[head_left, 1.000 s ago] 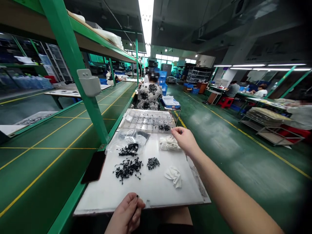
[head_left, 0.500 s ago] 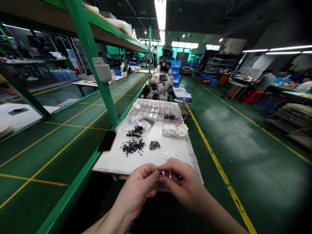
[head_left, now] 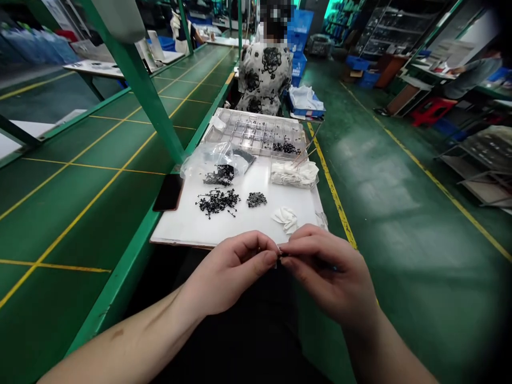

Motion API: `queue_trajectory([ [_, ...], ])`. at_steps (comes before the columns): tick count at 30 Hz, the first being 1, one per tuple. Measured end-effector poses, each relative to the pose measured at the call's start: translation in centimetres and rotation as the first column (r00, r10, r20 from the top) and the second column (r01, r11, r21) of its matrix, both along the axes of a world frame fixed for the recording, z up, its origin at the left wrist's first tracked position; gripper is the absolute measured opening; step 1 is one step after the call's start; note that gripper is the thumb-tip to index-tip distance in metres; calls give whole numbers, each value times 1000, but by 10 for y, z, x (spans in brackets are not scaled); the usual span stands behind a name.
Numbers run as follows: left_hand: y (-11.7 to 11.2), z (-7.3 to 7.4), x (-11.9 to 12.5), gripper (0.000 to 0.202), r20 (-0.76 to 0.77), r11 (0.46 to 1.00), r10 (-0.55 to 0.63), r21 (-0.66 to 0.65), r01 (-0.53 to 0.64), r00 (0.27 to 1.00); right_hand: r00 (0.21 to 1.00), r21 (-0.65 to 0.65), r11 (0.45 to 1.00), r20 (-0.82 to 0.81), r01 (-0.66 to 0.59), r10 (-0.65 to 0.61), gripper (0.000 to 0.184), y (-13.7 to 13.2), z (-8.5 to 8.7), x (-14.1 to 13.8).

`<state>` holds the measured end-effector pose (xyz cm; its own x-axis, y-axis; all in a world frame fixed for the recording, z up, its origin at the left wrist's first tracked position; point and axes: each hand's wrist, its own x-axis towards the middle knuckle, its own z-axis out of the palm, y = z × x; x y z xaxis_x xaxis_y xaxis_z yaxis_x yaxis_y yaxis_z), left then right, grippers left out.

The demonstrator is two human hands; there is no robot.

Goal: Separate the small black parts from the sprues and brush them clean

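My left hand [head_left: 236,269] and my right hand [head_left: 334,274] meet fingertip to fingertip just off the near edge of the white worktable [head_left: 180,229]. Both are closed in a pinch around a tiny dark part [head_left: 281,255], mostly covered by the fingers, so its exact shape cannot be made out. Beyond them lies a loose pile of small black stemmed parts [head_left: 218,201]. To its right is a tighter heap of small black-and-silver pieces [head_left: 256,199]. A crumpled white cloth [head_left: 285,217] rests close to my right hand.
Farther back are a clear plastic bag [head_left: 196,160] with black parts, a stack of white cloths [head_left: 295,174] and a clear compartment tray [head_left: 256,130]. A dark phone [head_left: 168,192] lies at the left edge, beside a green conveyor [head_left: 132,144]. A person [head_left: 264,74] sits ahead.
The view has tilted downward, so the table appears higher in it. My hands stay pinched together, with the right hand's fingers now more stretched out towards the left hand.
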<state>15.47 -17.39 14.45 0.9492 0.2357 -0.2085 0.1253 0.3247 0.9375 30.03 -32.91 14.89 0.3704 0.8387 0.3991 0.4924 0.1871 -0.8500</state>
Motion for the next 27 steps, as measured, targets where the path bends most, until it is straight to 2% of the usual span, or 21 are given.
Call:
queue_trajectory([
  [3,19,4,-3,20,58,969,-76,238,60,995,999,-8,999,-29,40,-41,28,10,-3,-3],
  [5,30,5,-6,18,73,950,-102,303,75,992,998,-27,999,-32,45,-46,26,18,-3,-5],
  [8,43,0,-11,19,66,952,-89,300,66,994,999,-69,996,-10,52,-52,23,29,-3,-7],
  [10,50,-5,-16,19,69,949,-67,313,42,995,989,-48,991,-77,124,-128,15,36,-4,-8],
  [11,53,-8,-19,18,76,943,-56,333,28,996,974,-25,984,-143,174,-176,19,39,-5,-8],
  [13,59,-13,-25,15,92,925,-28,379,-9,995,921,56,957,-292,285,-257,41,45,-8,-4],
  [15,62,-17,-29,13,99,911,9,409,-49,995,873,150,908,-373,391,-314,57,52,-12,3],
  [17,64,-20,-33,13,103,898,53,429,-92,993,840,226,844,-389,486,-379,64,57,-16,12],
  [19,63,-22,-34,13,107,885,86,449,-125,991,809,231,808,-407,541,-425,64,60,-19,19],
  [23,59,-24,-32,15,83,876,137,456,-159,987,761,157,811,-481,564,-435,54,53,-16,18],
  [27,56,-27,-28,14,41,887,149,436,-151,988,707,112,838,-602,535,-371,49,43,-14,7],
])
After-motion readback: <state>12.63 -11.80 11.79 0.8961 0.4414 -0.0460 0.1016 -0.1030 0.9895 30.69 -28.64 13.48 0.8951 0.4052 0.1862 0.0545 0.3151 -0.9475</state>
